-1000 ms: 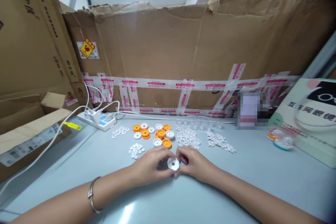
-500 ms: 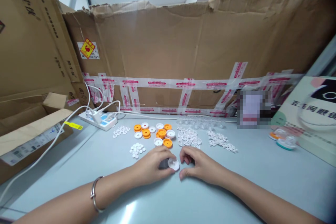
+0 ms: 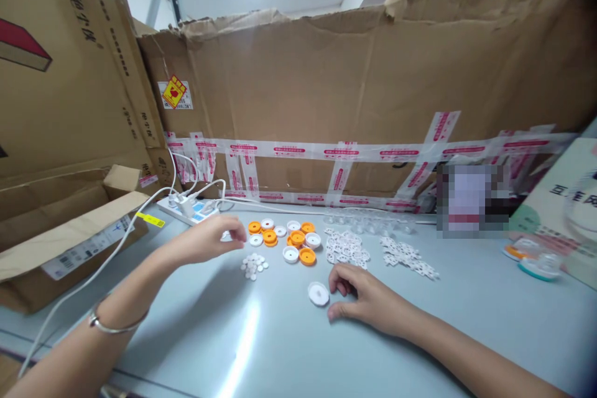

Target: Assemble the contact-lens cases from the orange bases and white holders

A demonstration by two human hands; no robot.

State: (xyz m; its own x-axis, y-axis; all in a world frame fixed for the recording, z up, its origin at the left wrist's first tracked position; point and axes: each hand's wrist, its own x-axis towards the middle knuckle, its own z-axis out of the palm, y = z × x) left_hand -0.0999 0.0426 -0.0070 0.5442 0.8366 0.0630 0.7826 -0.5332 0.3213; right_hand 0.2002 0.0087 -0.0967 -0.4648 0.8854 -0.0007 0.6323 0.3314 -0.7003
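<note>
A round white cap-like part lies on the table in front of me, by itself. Just to its right rests my right hand, thumb and curled fingers apart, holding nothing. My left hand hovers at the left, over the spot with small white pieces, most of which it hides. Its fingers are loosely bent, with a gap in which a bit of white shows. Below its fingertips is a cluster of small white discs. Orange round parts and white round parts stand grouped beyond.
White flat pieces lie in a near heap and a second heap, with clear plastic parts behind. A power strip, cables and an open carton are left. Clear-domed items sit right. A large cardboard sheet closes the back.
My left hand has let go of the white round part and moved left and away, to the small white pieces. My right hand stays beside the part. The view has shifted slightly.
</note>
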